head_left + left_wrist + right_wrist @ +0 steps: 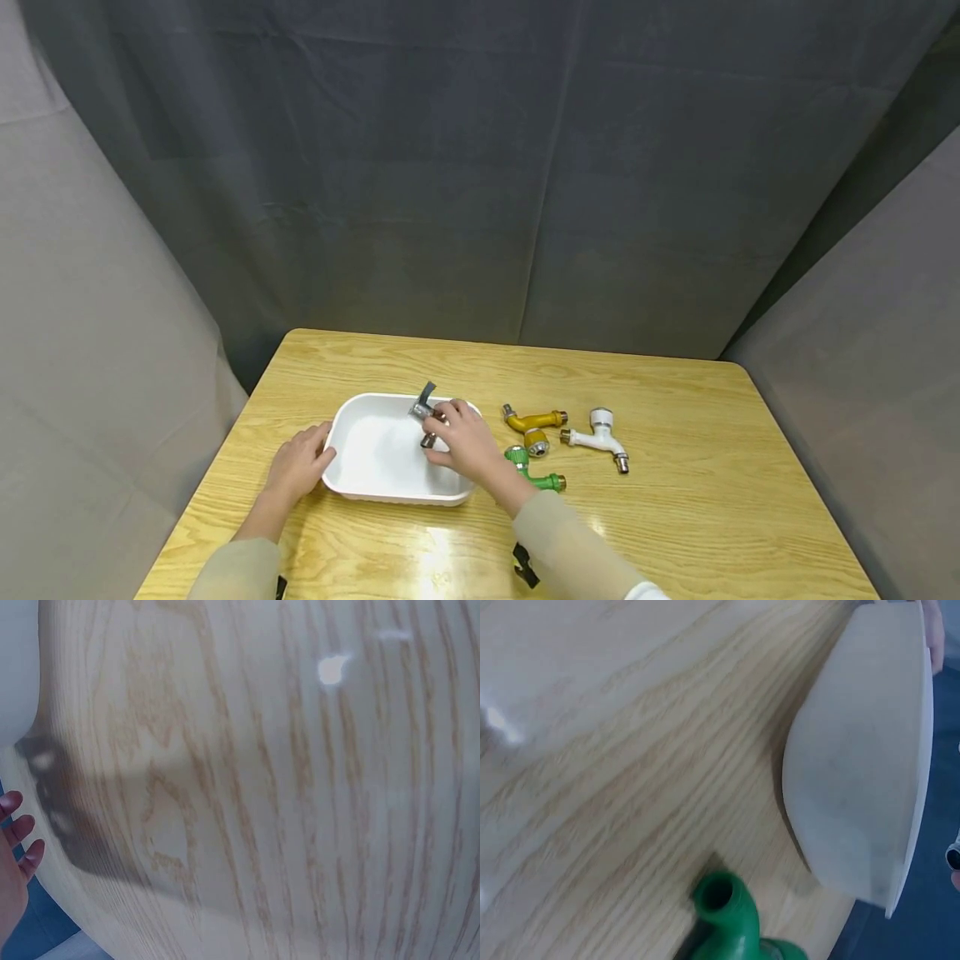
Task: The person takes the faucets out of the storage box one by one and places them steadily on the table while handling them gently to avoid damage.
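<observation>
In the head view a white tray (pixel 386 446) stands on the wooden table, left of centre. My left hand (pixel 296 462) holds its left rim, thumb over the edge and the other fingers outside. Over the tray's right part my right hand (pixel 465 442) grips a silver tap (pixel 422 408) with a lever handle; the hand covers part of its body. The right wrist view catches only the spout end of this tap (pixel 953 856) at its right edge. Fingertips of the left hand (pixel 19 832) show below the tray's corner in the left wrist view.
Right of the tray lie a yellow tap (pixel 534 422), a white tap (pixel 596 437) and a green tap (pixel 546 482), the green one partly behind my right forearm. A dark curtain (pixel 480 167) hangs behind the table, with grey cloth (pixel 97 333) at the sides.
</observation>
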The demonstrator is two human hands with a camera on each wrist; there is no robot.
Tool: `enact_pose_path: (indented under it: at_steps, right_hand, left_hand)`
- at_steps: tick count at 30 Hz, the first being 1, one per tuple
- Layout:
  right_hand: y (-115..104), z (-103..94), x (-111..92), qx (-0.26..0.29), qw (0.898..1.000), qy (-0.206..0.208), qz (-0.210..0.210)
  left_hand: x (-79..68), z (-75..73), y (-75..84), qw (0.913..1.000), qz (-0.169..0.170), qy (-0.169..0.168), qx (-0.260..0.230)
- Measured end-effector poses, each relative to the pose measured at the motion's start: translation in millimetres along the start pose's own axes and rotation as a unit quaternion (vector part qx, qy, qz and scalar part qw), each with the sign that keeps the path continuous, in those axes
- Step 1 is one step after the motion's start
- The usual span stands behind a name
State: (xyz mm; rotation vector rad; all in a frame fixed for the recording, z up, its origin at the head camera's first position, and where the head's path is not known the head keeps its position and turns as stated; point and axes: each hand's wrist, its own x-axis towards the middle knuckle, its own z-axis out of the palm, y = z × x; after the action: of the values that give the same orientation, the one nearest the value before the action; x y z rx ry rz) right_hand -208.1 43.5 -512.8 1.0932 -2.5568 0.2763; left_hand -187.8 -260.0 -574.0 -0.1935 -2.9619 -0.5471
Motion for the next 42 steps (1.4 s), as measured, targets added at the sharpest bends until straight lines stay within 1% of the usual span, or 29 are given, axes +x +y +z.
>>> enact_pose_path:
  at_steps: [3, 8, 12, 16, 19, 22, 26, 31, 42]
  right_hand:
    - [7, -4.0, -6, 0.013, 1.000, 0.023, 0.013]
    - [20, -8.6, -20, -0.001, 0.997, 0.069, 0.042]
    - [31, -11.1, -34, -0.003, 0.992, 0.106, 0.063]
    - [43, -10.1, -51, 0.012, 0.987, 0.140, 0.082]
    - [52, -10.3, -64, 0.013, 0.982, 0.159, 0.098]
    - [59, -12.4, -78, 0.005, 0.979, 0.164, 0.117]
    - [67, -15.6, -97, -0.009, 0.978, 0.158, 0.139]
    - [75, -16.6, -119, -0.016, 0.975, 0.157, 0.154]
    - [86, -12.7, -163, -0.033, 0.968, 0.157, 0.192]
  left_hand:
    - [-0.2, 0.1, -0.5, 1.0000, 0.000, 0.002, -0.002]
    - [0.0, 0.8, -1.4, 1.0000, -0.001, 0.000, -0.004]
    - [0.0, 1.7, -2.5, 1.0000, -0.003, -0.002, -0.003]
    - [0.2, 1.8, -3.0, 1.0000, 0.000, 0.000, -0.003]
    - [0.0, 2.4, -3.4, 1.0000, 0.004, 0.002, -0.004]
    - [-0.4, 3.5, -4.3, 1.0000, 0.003, 0.001, -0.003]
    - [-0.7, 3.7, -5.3, 1.0000, 0.002, 0.003, -0.005]
    - [-1.2, 3.0, -6.4, 1.0000, 0.003, 0.008, -0.004]
    - [-0.6, 3.8, -5.8, 1.0000, 0.004, 0.005, -0.005]
